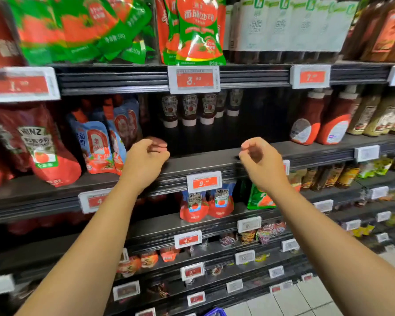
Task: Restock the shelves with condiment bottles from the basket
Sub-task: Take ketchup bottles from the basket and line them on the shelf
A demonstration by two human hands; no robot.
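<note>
Condiment bottles (188, 109) of Heinz ketchup stand cap-down in a short row at the back of the middle shelf (214, 159), leaving the whole front of that bay bare; that gap is probably where new stock belongs, and pushing older bottles rearward would keep the row tidy behind the price tag (204, 182). Both hands are raised in front of this gap and hold nothing: the left hand (149, 153) has its fingers loosely curled over the shelf lip, and the right hand (259, 157) hangs near it with fingers and thumb drawn slackly toward each other, nothing between them. Judging by that, another bottle has yet to be fetched. The basket (215, 312) shows only as a sliver of blue rim at the bottom edge, so what remains inside cannot be seen. Soft pouches (96, 147) lean just left of the gap and larger squeeze bottles (306, 124) stand to its right. Motion blur smears most labels, and the lower shelves' goods are too small to identify.
</note>
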